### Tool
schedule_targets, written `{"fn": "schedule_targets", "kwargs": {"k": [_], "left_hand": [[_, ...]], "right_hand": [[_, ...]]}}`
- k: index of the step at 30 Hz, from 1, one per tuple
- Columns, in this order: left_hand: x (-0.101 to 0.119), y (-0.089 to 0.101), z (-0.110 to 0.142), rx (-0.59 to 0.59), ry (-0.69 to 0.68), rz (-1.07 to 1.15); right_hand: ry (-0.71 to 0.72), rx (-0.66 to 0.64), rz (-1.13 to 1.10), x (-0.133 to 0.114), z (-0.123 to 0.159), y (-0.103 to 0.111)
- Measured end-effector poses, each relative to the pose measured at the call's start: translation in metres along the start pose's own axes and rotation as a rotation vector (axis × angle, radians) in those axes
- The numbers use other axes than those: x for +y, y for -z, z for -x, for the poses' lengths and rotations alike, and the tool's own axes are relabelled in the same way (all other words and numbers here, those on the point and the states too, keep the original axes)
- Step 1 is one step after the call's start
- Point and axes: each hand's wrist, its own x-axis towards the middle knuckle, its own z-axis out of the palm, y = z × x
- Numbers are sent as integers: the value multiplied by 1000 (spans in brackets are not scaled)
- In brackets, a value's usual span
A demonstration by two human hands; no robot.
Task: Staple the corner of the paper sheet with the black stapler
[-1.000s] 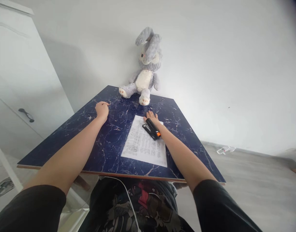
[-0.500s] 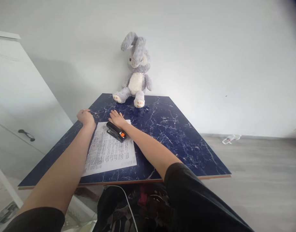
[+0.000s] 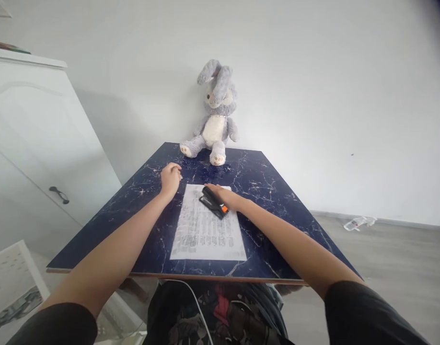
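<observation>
A printed sheet of paper (image 3: 209, 239) lies on the dark blue marbled table. On its upper right part sits a black stapler (image 3: 213, 203) with an orange patch at one end, lying at a slant. My right hand (image 3: 227, 195) rests low against the stapler's far right side, its fingers stretched out and partly hidden behind it. Left of the paper's top edge, my left hand (image 3: 170, 178) hovers over the table with curled fingers; whatever they may hold is hidden.
A grey plush rabbit (image 3: 215, 124) sits at the table's (image 3: 277, 215) back edge against the wall. To the left stands a white cabinet (image 3: 36, 124) with a dark handle. A clear plastic item (image 3: 359, 222) lies on the floor at right. A white cable (image 3: 194, 299) hangs over my lap.
The paper and stapler have shifted right across the table and the paper has turned straighter. My right hand moved along with them. My left hand moved right, towards the paper's top. The view shifted slightly.
</observation>
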Motion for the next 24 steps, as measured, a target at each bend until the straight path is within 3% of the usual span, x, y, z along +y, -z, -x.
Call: {"fn": "schedule_targets", "kwargs": {"k": [4,7,10,13,16,18,24], "left_hand": [[7,-34,29,-300,-239,-68],[11,-46,42,-451,-476,-176],[14,-46,46,-557,-596,-194],[15,-43,46,-636,-602,-161],[13,-43,45,-754,-618,-90],[9,-46,44,-801,-591,-48],[-6,-54,35,-793,-335,118]], "right_hand": [[-113,56,-30,21,38,18],[-281,200,-78,14,49,30],[-424,309,-89,-2,60,51],[-313,69,-237,-14,79,76],[-199,-140,-406,-14,94,88],[-180,-170,-460,-10,97,87],[-176,-215,-576,-4,91,74]]}}
